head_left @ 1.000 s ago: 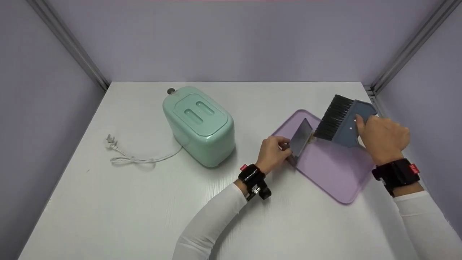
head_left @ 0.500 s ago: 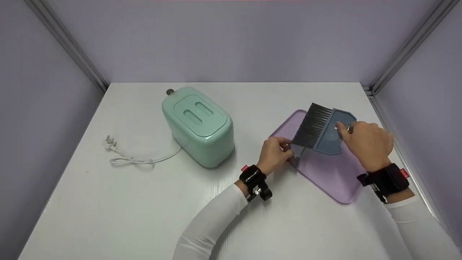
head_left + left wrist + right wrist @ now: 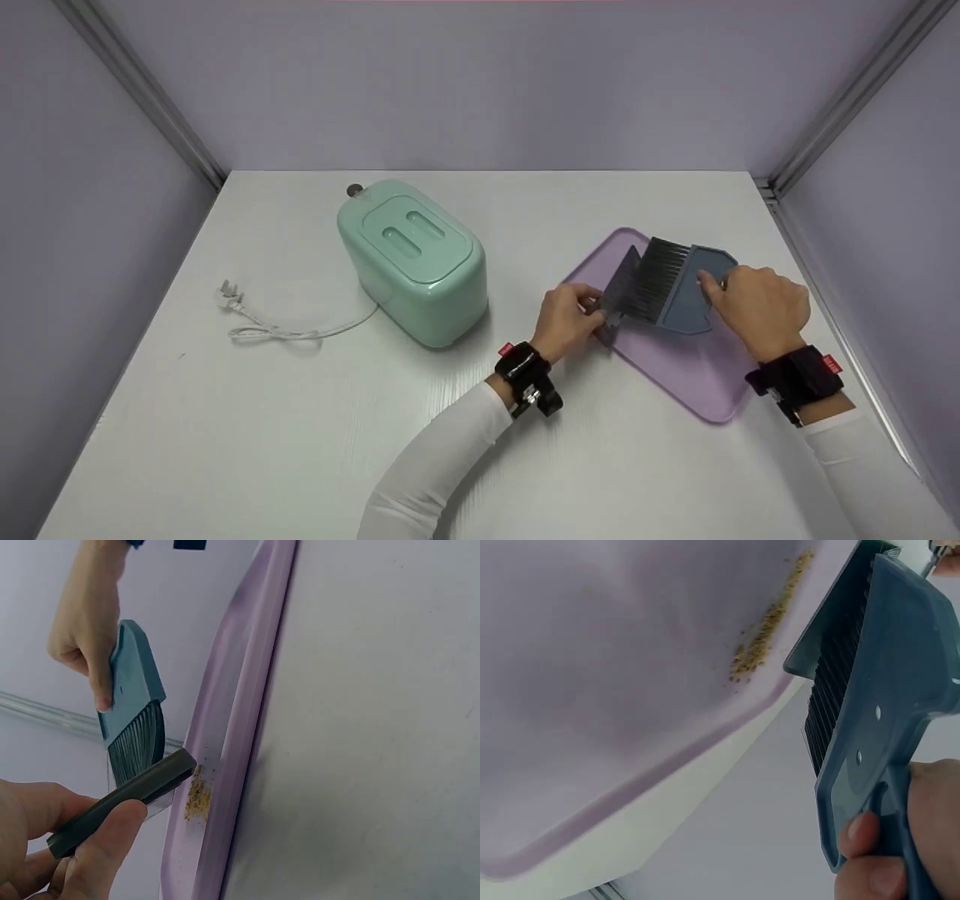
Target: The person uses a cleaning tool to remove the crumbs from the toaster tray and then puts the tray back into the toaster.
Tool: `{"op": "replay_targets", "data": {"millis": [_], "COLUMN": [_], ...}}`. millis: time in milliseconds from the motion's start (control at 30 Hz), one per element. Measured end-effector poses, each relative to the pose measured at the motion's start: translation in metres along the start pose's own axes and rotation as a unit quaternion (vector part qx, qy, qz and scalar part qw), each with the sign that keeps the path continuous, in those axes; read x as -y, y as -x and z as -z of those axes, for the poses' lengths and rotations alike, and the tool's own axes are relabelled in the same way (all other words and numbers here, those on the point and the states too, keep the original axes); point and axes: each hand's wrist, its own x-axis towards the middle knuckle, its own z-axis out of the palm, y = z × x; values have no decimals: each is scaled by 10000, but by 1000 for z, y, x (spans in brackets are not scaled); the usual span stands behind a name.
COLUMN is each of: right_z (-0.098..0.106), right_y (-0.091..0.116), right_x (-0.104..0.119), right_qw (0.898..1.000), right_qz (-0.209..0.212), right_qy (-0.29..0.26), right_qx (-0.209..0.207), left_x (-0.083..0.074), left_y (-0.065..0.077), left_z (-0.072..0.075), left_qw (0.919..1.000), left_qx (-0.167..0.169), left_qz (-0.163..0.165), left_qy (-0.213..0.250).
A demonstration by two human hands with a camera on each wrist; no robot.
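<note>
My left hand [image 3: 566,319] pinches the dark bar-shaped handle of a flat scraper [image 3: 619,286], whose grey blade stands steeply tilted over the left part of a lilac tray [image 3: 679,371]. My right hand [image 3: 763,311] grips a blue hand brush [image 3: 694,289] by its handle. The brush's black bristles lie against or just beside the scraper's blade; exact contact is hard to tell. Yellow-brown crumbs [image 3: 761,637] form a narrow heap on the tray below the blade, visible in both wrist views but hidden by the tools in the head view.
A mint-green toaster [image 3: 420,262] with a closed lid stands left of the tray. Its white cord [image 3: 300,331], looped, ends in a plug [image 3: 229,294] farther left. Grey-lilac walls enclose the white table [image 3: 262,450] at the back and sides.
The brush in my right hand has come left and then down, from above the tray's right side to the scraper's blade. My left hand and the scraper have stayed nearly still.
</note>
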Motion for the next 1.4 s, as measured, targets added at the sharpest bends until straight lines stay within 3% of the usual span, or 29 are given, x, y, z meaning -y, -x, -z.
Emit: {"op": "replay_targets", "data": {"millis": [300,733,867,1000,1200,1400], "right_z": [-5,20,34,42,43,40], "right_y": [0,-5,-3,4,15,18], "right_x": [-13,-32,-25,-9,13,19], "right_qw": [9996,9953,9945,9970,9993,9990], "right_qz": [-70,-692,-759,-576,-197,-223], "right_qy": [249,171,93,102,194,183], "right_qx": [57,656,719,504,253,333], "left_x": [1,-1,-2,-2,-2,-2], "left_y": [2,2,2,1,0,1], "left_z": [-2,-3,-2,-2,-2,-3], "left_qw": [9999,9999,9999,9999,9999,9999], "left_qx": [73,68,45,6,-6,18], "left_qz": [-41,-28,-52,-82,-98,-28], "left_qy": [-122,-124,-130,-127,-135,-170]}}
